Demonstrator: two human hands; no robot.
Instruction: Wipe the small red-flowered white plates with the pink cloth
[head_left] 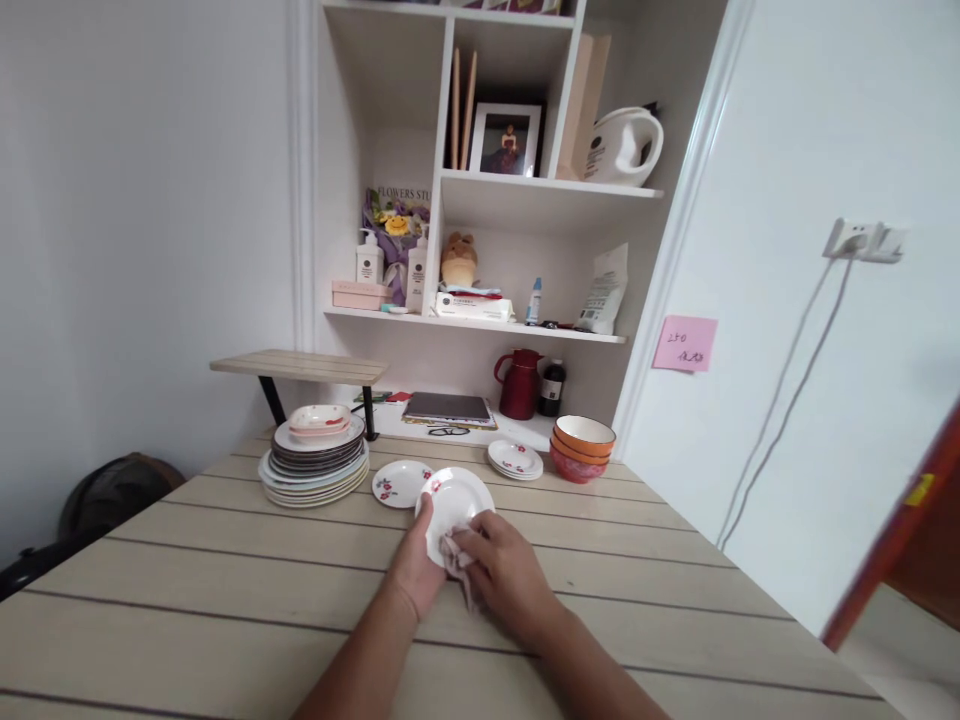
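My left hand (418,560) grips a small white plate (454,495) with a red flower by its left edge, thumb over the rim. The plate is tilted up toward me above the table. Bunched in my right hand (506,570) is a pale cloth (459,568), pressed against the plate's lower right face. Just behind lies another flowered plate (397,484) flat on the table. To the right of it sits a short stack of small flowered plates (516,460).
At the left of the wooden table (300,580) stands a tall stack of plates (315,480) topped by small dishes, beside a raised stand (300,366). Stacked bowls (582,448) are at the right. Behind are glasses (448,431), a laptop (448,406) and a red jug (520,385).
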